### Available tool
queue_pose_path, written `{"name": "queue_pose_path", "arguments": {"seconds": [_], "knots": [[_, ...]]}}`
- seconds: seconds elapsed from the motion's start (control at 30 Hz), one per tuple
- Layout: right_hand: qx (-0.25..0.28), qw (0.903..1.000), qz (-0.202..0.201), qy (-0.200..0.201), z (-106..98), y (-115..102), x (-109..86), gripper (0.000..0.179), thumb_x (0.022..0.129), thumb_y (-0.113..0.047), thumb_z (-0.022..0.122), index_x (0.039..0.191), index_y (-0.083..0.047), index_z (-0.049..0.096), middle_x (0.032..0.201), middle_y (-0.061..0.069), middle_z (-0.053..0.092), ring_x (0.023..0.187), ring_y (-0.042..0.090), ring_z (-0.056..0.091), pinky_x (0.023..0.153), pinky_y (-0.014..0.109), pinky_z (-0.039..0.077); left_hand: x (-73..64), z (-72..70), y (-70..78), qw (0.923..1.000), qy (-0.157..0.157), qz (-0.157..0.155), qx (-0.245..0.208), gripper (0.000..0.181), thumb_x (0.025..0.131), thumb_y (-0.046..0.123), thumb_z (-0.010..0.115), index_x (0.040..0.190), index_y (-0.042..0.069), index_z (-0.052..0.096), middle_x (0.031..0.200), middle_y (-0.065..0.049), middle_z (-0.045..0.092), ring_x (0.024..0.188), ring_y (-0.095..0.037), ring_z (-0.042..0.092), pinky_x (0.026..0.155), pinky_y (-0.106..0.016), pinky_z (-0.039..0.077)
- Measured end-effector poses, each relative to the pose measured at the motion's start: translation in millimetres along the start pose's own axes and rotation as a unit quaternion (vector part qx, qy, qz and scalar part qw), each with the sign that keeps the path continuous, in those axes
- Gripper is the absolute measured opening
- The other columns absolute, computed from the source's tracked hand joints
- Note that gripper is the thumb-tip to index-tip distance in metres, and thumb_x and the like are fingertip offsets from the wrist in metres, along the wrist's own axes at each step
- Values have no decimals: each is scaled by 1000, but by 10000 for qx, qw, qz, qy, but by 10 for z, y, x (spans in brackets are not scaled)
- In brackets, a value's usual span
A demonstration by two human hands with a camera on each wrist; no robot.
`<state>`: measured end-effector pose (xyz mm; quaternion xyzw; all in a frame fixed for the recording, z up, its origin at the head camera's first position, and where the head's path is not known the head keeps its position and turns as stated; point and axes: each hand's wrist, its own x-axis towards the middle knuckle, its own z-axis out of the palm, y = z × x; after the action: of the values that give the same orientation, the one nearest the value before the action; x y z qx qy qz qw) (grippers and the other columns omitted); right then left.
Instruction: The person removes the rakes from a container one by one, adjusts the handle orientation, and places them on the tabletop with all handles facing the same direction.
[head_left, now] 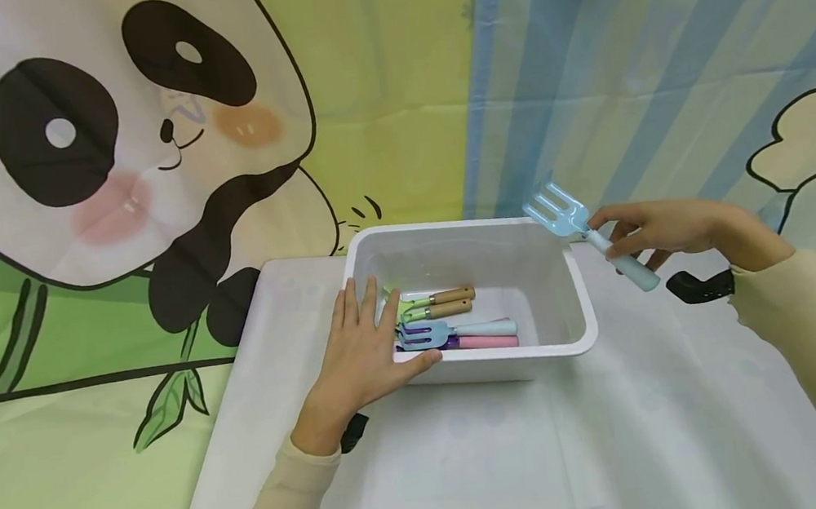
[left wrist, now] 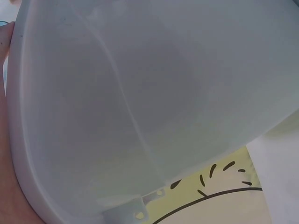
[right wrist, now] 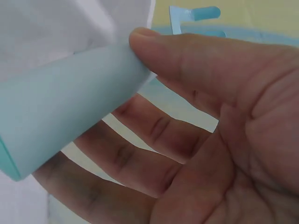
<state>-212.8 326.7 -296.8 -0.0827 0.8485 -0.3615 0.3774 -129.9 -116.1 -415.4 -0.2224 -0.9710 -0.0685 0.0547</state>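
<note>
My right hand holds a light blue toy garden fork by its handle, just beyond the right rim of the white bin. Its tines point up and to the left. In the right wrist view, thumb and fingers pinch the pale blue handle. My left hand rests on the bin's front left corner with fingers spread. Inside the bin lie a second light blue fork, a pink-handled tool partly under it, and two green tools with wooden handles. My left hand hides some of their heads.
The bin stands on a table with a white cloth. Close behind it hangs a printed curtain with a large panda on the left and blue stripes on the right. Black straps are at both wrists.
</note>
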Motion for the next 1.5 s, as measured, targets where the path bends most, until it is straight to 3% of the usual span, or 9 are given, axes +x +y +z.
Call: {"name": "queue_pose_path", "arguments": {"seconds": [0.23,0.47,0.67,0.8,1.03,1.2,1.33,1.5], "knots": [[719,9972,105,190,-33,510,-18,61,101,-17,61,147,-3,24,116,22,56,101,38,61,84,51,54,-7,-4,2,9999,119,-7,21,121,78,93,28,157,2,29,161,-25,19,148,-49,5,118,-56,2],[1355,9889,464,390,59,1036,106,64,101,-19,61,149,-4,20,114,19,59,101,36,63,84,53,54,-5,1,4,9999,145,-42,-10,123,78,93,28,156,-2,28,162,-25,19,148,-49,5,119,-55,1],[1876,9794,577,480,171,1349,236,59,103,-17,58,147,-3,22,109,17,62,102,38,63,84,54,54,-17,-21,16,9999,121,-59,-14,123,78,93,28,156,-2,28,162,-24,19,148,-48,6,119,-54,0],[2105,9737,699,519,231,1503,338,59,104,-17,57,148,-2,21,110,17,61,101,37,63,84,54,54,-22,-26,15,9999,93,-57,-20,122,79,93,28,156,-2,27,162,-24,17,148,-48,5,119,-54,0],[2278,9678,956,489,338,1716,503,69,103,-19,58,152,0,15,126,21,45,96,28,59,83,49,55,-20,-4,14,9999,31,-92,-76,123,78,94,25,157,0,26,163,-23,15,149,-47,2,119,-53,-3],[2422,9635,1010,526,406,1815,597,62,102,-18,58,148,1,21,126,23,43,95,28,58,80,48,56,-19,-2,13,9999,30,-88,-59,123,78,94,24,157,1,26,163,-22,14,148,-47,2,119,-53,-4],[2402,9640,1019,512,433,1862,644,60,102,-18,59,146,3,23,120,23,44,96,29,59,82,49,56,-16,-1,17,9999,46,-73,-54,122,78,94,24,157,1,26,163,-22,14,148,-47,3,119,-53,-4],[2376,9639,1090,509,453,1891,691,64,102,-17,58,149,4,20,130,29,38,98,30,57,84,49,55,-10,0,20,9999,68,-74,-65,121,78,94,24,157,2,27,163,-22,15,148,-47,3,119,-53,-3]]}}
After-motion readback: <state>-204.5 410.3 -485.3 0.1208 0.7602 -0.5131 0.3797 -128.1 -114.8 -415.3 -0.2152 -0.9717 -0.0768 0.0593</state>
